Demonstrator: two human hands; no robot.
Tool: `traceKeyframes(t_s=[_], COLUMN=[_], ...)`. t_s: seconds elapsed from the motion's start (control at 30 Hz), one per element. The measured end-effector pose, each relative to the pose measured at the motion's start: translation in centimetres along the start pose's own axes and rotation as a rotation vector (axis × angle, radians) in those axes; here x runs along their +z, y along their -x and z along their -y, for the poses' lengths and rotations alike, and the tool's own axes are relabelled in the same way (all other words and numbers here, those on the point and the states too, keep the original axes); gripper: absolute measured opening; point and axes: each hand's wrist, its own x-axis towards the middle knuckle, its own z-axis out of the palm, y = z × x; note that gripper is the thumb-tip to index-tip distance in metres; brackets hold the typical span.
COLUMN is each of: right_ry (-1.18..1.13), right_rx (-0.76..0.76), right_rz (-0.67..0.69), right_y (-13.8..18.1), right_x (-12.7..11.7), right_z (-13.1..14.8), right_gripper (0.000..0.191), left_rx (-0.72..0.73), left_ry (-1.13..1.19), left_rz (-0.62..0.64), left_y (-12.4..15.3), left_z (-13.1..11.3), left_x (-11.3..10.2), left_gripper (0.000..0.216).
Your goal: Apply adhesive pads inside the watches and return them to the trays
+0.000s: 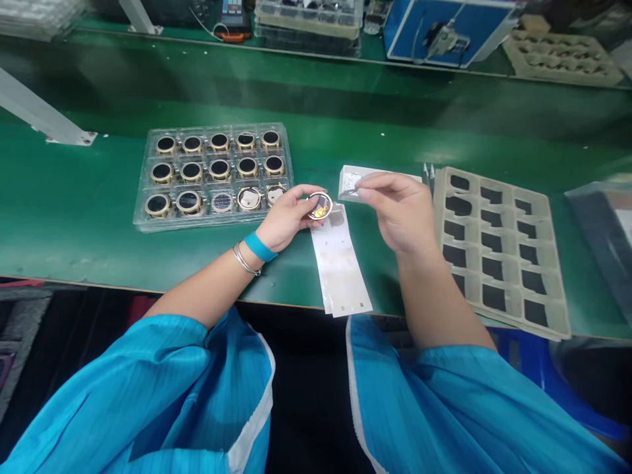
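Note:
My left hand (288,215) is closed round a small round gold-rimmed part (320,205), holding it just above a white strip of backing paper (340,263) on the green table. My right hand (397,205) is pinched, its fingertips near a small white block (351,179); what they pinch is too small to name. A clear tray (213,174) with rows of the same round parts lies left of my left hand.
A beige tray (501,247) with dark rectangular pockets lies to the right. A grey bag (605,224) sits at the far right edge. A blue case (447,29), stacked clear trays (309,20) and a beige tray (560,56) stand at the back. A white bracket (42,115) stands at the left.

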Motion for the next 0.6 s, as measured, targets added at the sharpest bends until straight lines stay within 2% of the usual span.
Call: traceKeyframes(t_s=[0.17, 0.4, 0.6], right_ry=[0.076, 0.148, 0.3], right_rx=[0.022, 0.075, 0.027], right_rz=[0.03, 0.052, 0.027], right_y=[0.7, 1.6, 2.0], right_x=[0.9, 1.9, 2.5], right_z=[0.4, -0.1, -0.1], right_gripper=[0.025, 0.026, 0.02], left_rx=[-0.067, -0.077, -0.078], left_ry=[-0.01, 0.018, 0.034], left_rz=[-0.01, -0.002, 0.036], left_y=[0.1, 0.4, 0.7], left_z=[-0.4, -0.4, -0.5], left_x=[-0.3, -0.4, -0.2], left_gripper=[0.009, 0.022, 0.031])
